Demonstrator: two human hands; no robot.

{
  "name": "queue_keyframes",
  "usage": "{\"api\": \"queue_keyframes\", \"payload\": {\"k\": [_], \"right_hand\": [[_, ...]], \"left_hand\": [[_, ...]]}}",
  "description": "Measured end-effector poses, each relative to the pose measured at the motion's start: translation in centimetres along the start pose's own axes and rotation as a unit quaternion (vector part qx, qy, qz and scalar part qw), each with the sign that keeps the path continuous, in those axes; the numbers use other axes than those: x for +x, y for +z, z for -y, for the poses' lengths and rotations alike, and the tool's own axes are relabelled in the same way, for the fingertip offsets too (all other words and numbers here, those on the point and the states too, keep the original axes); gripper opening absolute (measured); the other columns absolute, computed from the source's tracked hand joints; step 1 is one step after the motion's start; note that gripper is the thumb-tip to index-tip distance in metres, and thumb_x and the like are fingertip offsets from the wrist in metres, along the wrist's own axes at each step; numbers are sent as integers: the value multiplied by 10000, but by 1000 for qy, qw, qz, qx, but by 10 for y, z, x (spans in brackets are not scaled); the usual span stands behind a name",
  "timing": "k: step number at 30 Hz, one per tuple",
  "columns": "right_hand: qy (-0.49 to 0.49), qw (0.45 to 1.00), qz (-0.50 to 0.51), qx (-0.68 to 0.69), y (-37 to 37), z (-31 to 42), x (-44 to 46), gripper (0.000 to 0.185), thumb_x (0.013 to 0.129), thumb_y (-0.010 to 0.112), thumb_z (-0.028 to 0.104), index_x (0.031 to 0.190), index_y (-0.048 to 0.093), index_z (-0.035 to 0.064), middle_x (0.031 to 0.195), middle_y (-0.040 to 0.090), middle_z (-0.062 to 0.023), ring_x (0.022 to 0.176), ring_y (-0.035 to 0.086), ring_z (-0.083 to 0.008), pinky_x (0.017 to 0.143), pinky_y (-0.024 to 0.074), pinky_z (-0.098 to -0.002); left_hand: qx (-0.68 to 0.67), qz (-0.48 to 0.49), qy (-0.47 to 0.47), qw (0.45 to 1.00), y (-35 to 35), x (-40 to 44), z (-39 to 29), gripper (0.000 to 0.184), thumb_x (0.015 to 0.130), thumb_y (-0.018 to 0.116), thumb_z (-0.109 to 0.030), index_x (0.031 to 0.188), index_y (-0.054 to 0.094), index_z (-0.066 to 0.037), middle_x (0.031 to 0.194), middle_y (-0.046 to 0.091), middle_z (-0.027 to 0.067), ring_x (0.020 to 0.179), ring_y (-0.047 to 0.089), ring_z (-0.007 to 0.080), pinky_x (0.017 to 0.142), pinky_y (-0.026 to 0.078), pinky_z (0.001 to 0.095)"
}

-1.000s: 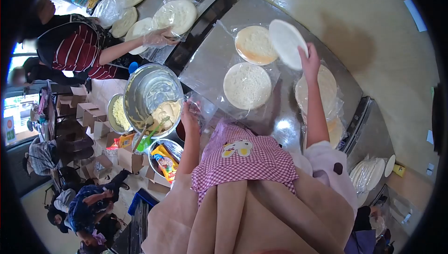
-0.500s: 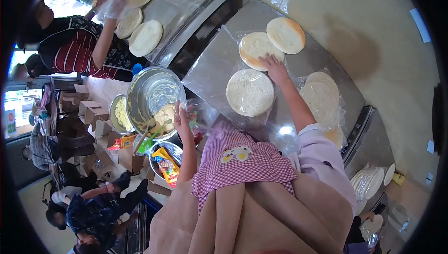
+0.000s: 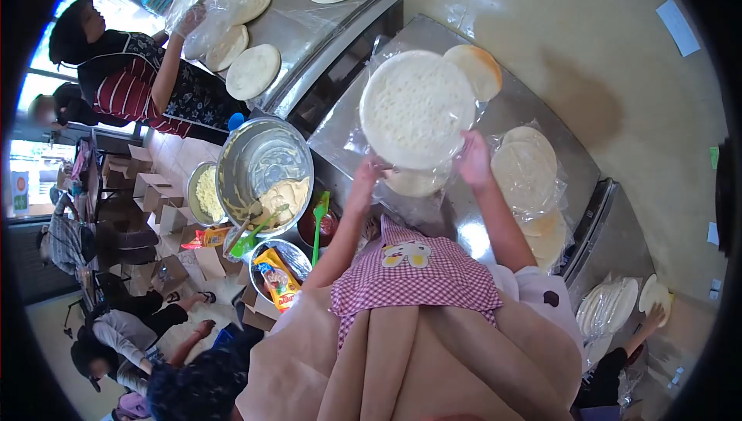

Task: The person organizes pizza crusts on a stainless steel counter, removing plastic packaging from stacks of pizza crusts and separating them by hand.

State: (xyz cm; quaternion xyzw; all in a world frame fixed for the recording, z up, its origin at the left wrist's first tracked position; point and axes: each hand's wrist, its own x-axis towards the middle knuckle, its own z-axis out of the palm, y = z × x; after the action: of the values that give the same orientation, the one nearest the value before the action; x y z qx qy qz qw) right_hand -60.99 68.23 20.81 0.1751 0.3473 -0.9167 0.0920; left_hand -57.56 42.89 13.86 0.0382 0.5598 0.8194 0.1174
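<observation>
A round flat bread [image 3: 420, 109] with a dimpled face is raised above the steel table, clear plastic around its edge. My left hand [image 3: 369, 175] grips its lower left edge, and my right hand [image 3: 474, 160] has hold of the lower right edge. Part of another round bread [image 3: 417, 182] shows on the table below it. A browned bread [image 3: 475, 71] lies behind, partly covered by the raised one. To the right, stacked breads in plastic [image 3: 524, 167] rest on the table.
At left are a large metal bowl of cream [image 3: 265, 176], a bowl of grated food [image 3: 209, 194] and a bowl with a yellow packet [image 3: 276, 278]. A co-worker [image 3: 139, 81] handles bread and plastic at the steel counter [image 3: 309, 30]. Boxes [image 3: 158, 193] stand on the floor.
My right hand laid a bread at the back, then reached to the bread beside it. A dimpled bread is now lifted between both hands; my left hand came from the bowl's edge.
</observation>
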Motion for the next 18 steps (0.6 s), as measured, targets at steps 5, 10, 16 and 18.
{"api": "queue_keyframes", "payload": {"k": [5, 10, 16, 18], "right_hand": [[-24, 989, -23, -147, 0, -33, -38, 506, 838, 479, 231, 1296, 373, 45, 1216, 500, -91, 1114, 486, -213, 921, 395, -384], [-13, 982, -22, -188, 12, -17, -53, 556, 850, 544, 210, 1333, 326, 44, 1208, 497, -72, 1082, 489, -169, 910, 399, -324], [-77, 965, 99, -230, 12, 32, -46, 518, 829, 571, 92, 1307, 377, 36, 1176, 515, -59, 1054, 495, -126, 905, 399, -266], [-63, 930, 180, -315, 24, 54, -48, 487, 828, 571, 96, 1282, 411, 27, 1142, 531, -61, 1049, 496, -117, 904, 399, -264]], "left_hand": [[-65, -185, -127, 972, 65, -9, -39, 574, 740, 740, -200, 1200, 477, 23, 1128, 566, 133, 1048, 543, 207, 932, 409, 327], [-18, -92, -94, 991, 53, -36, -25, 598, 790, 675, -311, 1230, 444, 23, 1192, 531, 110, 1047, 531, 187, 923, 409, 312], [-356, 4, -49, 933, -12, -47, -66, 577, 872, 559, -356, 1297, 394, -1, 1191, 536, 103, 1017, 525, 165, 869, 425, 303], [-241, 18, -22, 970, -37, -40, -68, 565, 857, 583, -364, 1277, 435, -16, 1205, 527, 107, 1014, 517, 155, 861, 420, 296]]}}
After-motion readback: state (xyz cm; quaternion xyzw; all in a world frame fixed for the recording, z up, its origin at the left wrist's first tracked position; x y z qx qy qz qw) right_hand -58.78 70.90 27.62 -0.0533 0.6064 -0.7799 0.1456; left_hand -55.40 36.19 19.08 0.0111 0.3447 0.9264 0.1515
